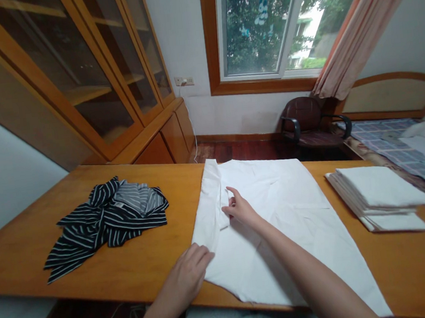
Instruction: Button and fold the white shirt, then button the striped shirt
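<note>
A white shirt [290,211] lies spread flat on the wooden table [140,267], its left side folded inward. My left hand [189,275] rests flat on the shirt's near left edge, fingers stretched out. My right hand [238,208] reaches across to the folded strip on the left and pinches the white sleeve fold between thumb and fingers.
A crumpled black-and-white striped garment [105,218] lies on the table's left. A stack of folded white cloths [381,197] sits at the right. Behind stand a glass-door cabinet [86,76], a dark chair [307,123], a bed [413,153] and a window [277,20].
</note>
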A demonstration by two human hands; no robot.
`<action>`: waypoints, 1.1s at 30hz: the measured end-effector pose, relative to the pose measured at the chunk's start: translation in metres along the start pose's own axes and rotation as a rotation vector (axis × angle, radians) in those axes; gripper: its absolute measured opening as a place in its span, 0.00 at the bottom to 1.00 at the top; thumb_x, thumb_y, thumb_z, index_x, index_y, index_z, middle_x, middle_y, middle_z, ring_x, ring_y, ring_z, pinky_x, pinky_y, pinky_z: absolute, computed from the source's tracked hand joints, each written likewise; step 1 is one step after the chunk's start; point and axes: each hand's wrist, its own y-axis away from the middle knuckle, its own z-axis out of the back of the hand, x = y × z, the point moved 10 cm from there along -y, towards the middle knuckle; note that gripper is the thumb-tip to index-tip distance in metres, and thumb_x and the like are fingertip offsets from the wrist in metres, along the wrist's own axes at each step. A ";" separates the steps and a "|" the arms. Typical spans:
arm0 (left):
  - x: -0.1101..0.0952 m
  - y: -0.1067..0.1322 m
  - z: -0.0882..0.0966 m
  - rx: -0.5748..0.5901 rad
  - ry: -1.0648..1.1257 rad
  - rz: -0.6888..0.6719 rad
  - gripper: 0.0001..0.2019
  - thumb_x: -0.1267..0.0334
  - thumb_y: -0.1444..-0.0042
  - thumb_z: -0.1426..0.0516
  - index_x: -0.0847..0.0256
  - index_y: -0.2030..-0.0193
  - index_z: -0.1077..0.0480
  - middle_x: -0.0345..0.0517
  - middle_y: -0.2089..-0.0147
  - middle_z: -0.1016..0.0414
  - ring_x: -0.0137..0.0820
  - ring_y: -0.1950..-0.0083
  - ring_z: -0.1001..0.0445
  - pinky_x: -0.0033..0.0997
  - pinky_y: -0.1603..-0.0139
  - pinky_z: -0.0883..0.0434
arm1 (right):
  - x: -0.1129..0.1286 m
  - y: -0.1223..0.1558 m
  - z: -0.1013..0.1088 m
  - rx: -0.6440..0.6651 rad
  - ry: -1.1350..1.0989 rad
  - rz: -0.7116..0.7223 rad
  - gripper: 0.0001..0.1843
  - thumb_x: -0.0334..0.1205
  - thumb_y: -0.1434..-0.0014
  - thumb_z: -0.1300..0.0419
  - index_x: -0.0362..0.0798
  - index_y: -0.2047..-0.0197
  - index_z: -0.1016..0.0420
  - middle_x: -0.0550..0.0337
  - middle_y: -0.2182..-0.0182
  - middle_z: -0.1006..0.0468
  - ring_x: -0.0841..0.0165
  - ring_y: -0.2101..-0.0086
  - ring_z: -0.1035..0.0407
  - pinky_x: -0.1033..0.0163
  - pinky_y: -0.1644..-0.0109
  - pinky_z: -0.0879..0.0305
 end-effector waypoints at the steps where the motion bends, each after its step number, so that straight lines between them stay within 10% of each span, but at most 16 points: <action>1: -0.001 0.000 -0.004 0.036 0.004 -0.007 0.18 0.80 0.44 0.52 0.57 0.54 0.29 0.47 0.59 0.27 0.37 0.55 0.31 0.37 0.50 0.31 | 0.002 0.000 0.000 0.008 0.028 0.010 0.39 0.34 0.48 0.37 0.52 0.34 0.43 0.71 0.73 0.30 0.71 0.75 0.33 0.65 0.67 0.36; 9: -0.005 0.000 -0.012 0.145 0.067 -0.043 0.22 0.82 0.50 0.51 0.56 0.54 0.30 0.46 0.57 0.29 0.36 0.54 0.33 0.33 0.53 0.30 | 0.006 -0.028 0.032 -0.160 0.335 0.128 0.21 0.41 0.40 0.39 0.46 0.44 0.28 0.55 0.60 0.22 0.66 0.66 0.28 0.60 0.54 0.34; 18: -0.005 0.006 -0.004 -0.002 0.165 -0.134 0.19 0.77 0.40 0.48 0.55 0.46 0.28 0.49 0.53 0.24 0.37 0.46 0.30 0.40 0.44 0.27 | 0.007 -0.082 0.029 -0.136 0.391 0.149 0.25 0.44 0.38 0.39 0.49 0.39 0.31 0.52 0.50 0.22 0.59 0.48 0.33 0.53 0.40 0.42; 33: -0.008 0.015 -0.018 0.043 0.047 -0.293 0.17 0.71 0.34 0.48 0.53 0.42 0.29 0.45 0.35 0.30 0.40 0.27 0.43 0.52 0.30 0.37 | -0.001 -0.087 0.034 -0.233 0.394 0.036 0.19 0.37 0.42 0.41 0.48 0.47 0.32 0.59 0.66 0.25 0.64 0.64 0.30 0.61 0.58 0.36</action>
